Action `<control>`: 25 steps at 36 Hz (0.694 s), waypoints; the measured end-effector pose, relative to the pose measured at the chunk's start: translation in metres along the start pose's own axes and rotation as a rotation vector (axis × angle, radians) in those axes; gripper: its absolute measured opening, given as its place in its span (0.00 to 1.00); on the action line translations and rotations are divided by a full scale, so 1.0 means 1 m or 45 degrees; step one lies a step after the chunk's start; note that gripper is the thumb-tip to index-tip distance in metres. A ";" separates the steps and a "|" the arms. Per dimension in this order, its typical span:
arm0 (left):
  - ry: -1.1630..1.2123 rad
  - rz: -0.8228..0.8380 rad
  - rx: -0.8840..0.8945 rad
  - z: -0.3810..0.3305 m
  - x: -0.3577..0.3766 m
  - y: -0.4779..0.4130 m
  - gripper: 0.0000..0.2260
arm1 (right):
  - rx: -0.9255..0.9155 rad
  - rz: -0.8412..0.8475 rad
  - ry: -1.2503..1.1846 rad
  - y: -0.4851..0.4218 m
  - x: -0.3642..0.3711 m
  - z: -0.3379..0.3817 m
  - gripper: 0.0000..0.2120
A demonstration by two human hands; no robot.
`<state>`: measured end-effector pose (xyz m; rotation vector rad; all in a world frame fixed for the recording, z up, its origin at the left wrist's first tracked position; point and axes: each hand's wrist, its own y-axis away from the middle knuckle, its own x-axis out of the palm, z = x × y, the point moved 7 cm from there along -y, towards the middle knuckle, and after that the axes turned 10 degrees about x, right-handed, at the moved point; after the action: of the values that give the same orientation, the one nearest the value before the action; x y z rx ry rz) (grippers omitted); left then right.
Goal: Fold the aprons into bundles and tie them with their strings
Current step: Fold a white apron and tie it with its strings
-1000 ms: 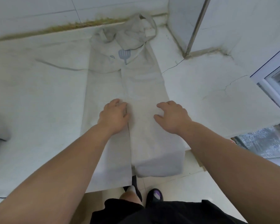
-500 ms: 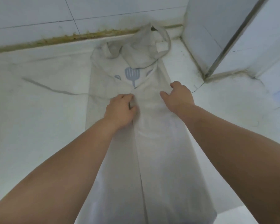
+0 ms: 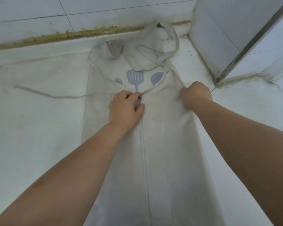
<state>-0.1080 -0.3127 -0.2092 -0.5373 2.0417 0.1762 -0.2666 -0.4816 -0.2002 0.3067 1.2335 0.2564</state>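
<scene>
A loose string trails leftward across the worktop, its free end well apart from both hands. The left hand sits on the centre seam of the apron, fingers curled and pinching the flap edges where they meet. The apron lies flat, sides folded inward, its long axis running from the person toward the wall. The right hand grips the right folded edge, fingers curled tight. The bib lies just beyond both hands, about equally near each, so the next fold probably runs lengthwise.
</scene>
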 end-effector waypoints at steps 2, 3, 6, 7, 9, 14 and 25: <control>0.019 -0.046 0.005 0.002 0.000 0.001 0.25 | -0.060 -0.122 0.105 0.006 -0.006 0.006 0.13; 0.032 -0.064 0.012 0.002 0.000 0.001 0.27 | -0.176 -0.189 0.202 0.012 -0.007 0.015 0.16; 0.058 -0.064 -0.010 0.005 0.001 0.001 0.29 | -0.614 -0.145 0.358 0.028 0.010 0.043 0.17; 0.069 -0.066 -0.020 0.006 0.001 0.000 0.28 | -0.699 -0.087 0.392 0.030 0.019 0.047 0.18; 0.091 -0.071 -0.041 0.007 0.000 0.000 0.27 | -0.713 -0.010 0.445 0.027 0.032 0.046 0.22; 0.152 -0.236 -0.092 0.013 -0.006 -0.001 0.11 | -0.521 -0.017 0.563 0.009 0.040 0.031 0.31; 0.042 -0.131 -0.080 0.016 -0.013 -0.014 0.09 | -0.611 -0.061 -0.006 0.026 0.010 0.067 0.21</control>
<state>-0.0839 -0.3165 -0.2051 -0.6867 2.0407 0.1714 -0.1999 -0.4594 -0.1796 -0.1369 1.1339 0.4985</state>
